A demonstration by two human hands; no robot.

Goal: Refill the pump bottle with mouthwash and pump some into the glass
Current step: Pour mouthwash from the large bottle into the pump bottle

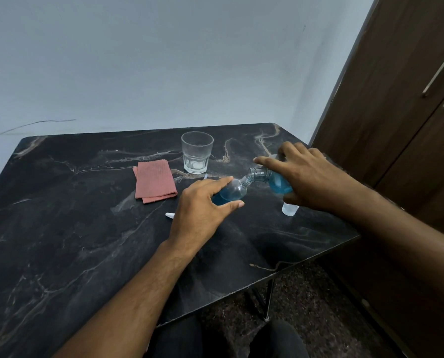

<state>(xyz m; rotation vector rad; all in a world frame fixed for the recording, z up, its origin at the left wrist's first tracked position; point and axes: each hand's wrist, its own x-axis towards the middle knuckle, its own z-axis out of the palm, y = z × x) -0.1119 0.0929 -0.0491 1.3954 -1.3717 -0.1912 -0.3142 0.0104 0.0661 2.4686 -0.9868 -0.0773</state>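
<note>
My left hand (202, 210) grips a small clear pump bottle (231, 191) with its pump head off; blue liquid sits in its lower part and its open neck tilts up to the right. My right hand (303, 174) holds the mouthwash bottle (272, 179) tipped over, its clear neck meeting the small bottle's mouth. Blue mouthwash fills the tipped bottle's body. An empty faceted glass (197, 155) stands upright behind both bottles. The white pump head (169, 215) lies on the table, mostly hidden by my left hand.
A folded pink cloth (155, 181) lies left of the glass on the dark marble table (60, 228). A small clear cap (290, 209) stands under my right hand. A brown wooden door (396, 112) stands to the right, close to the table's edge.
</note>
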